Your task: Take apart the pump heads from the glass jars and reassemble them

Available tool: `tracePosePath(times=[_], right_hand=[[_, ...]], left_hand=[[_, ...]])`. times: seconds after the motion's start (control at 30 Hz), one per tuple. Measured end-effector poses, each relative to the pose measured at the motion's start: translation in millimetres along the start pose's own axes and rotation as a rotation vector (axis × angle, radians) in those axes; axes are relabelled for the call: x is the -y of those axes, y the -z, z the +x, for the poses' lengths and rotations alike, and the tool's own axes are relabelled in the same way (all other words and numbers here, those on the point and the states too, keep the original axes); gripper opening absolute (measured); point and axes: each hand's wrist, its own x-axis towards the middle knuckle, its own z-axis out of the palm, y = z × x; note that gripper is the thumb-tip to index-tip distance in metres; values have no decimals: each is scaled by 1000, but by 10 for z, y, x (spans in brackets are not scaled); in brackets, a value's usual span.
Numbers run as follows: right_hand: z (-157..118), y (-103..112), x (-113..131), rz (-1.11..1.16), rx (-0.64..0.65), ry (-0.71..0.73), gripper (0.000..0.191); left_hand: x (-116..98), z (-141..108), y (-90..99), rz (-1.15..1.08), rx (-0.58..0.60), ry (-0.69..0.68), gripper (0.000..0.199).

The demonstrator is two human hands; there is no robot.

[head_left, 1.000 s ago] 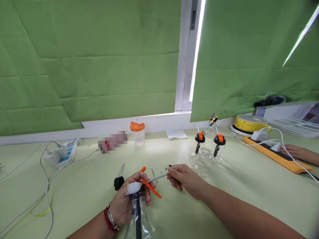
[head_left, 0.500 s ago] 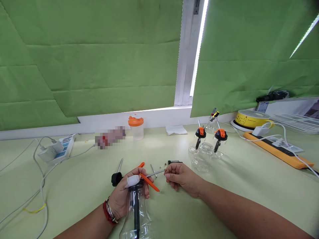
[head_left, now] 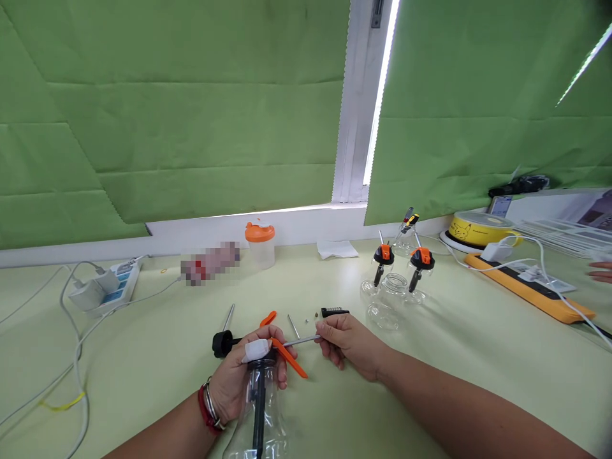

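My left hand point(head_left: 234, 382), its thumb wrapped in a white bandage, is closed around the neck of a clear bottle point(head_left: 275, 411) with a black dispenser head and a black tube inside. An orange lever point(head_left: 291, 362) slants out from the head. A thin metal tube point(head_left: 302, 340) sticks out to the right, and my right hand point(head_left: 352, 344) pinches its far end. Beyond my hands lie a loose orange lever point(head_left: 269, 318), another metal tube point(head_left: 293, 326), a black part with a spring point(head_left: 333, 312) and tiny pieces. A black dispenser head point(head_left: 222, 344) lies to the left.
Clear bottles point(head_left: 384, 315) with two orange-and-black dispenser heads stand back right, near screwdrivers point(head_left: 409, 222) in a glass. Power strips point(head_left: 526, 287) and cables point(head_left: 79, 357) lie at both sides. An orange-lidded cup point(head_left: 261, 245) stands behind. Another person's hand point(head_left: 601, 271) shows at the right edge.
The lever and metal tube have turned slightly, the tube's outer end now lower, with my right fingers still on it. Another person's fingers have come into view at the right edge.
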Motion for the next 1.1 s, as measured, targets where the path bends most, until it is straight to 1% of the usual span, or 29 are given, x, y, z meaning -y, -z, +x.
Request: tracePosePath(times=[0.1, 0.17, 0.23, 0.3, 0.37, 0.47, 0.57, 0.67, 0.77, 0.87, 0.97, 1.03, 1.1], right_hand=[[12, 0, -12, -3, -21, 22, 38], [13, 5, -9, 30, -11, 41, 40], [8, 9, 0, 10, -11, 10, 41], [2, 10, 8, -63, -15, -52, 42], [-3, 10, 10, -105, -17, -71, 40], [-5, 20, 1, -41, -1, 12, 33], [1, 41, -12, 55, 12, 87, 32], [2, 51, -10, 98, 17, 116, 32], [1, 45, 3, 80, 17, 112, 33], [19, 52, -3, 29, -11, 121, 31], [61, 101, -23, -37, -49, 158, 23], [92, 143, -23, -183, -102, 179, 15], [119, 172, -5, -461, -170, 235, 7]], left_hand=[[9, 2, 3, -4, 4, 11, 14], [11, 7, 10, 2, 1, 7, 15], [10, 13, 20, 12, -3, -6, 16], [10, 15, 29, 16, -3, -4, 17], [9, 12, 32, 13, 2, 10, 17], [7, 3, 24, 2, 0, 22, 17], [4, -4, 11, -14, -8, 14, 18], [4, -9, 4, -27, -14, 13, 17], [7, -12, 8, -32, -19, 13, 14], [14, -13, 21, -29, -6, 4, 12], [19, -13, 30, -33, 2, -9, 13], [21, -16, 30, -32, -6, -7, 13], [21, -20, 27, -30, -11, 6, 13]])
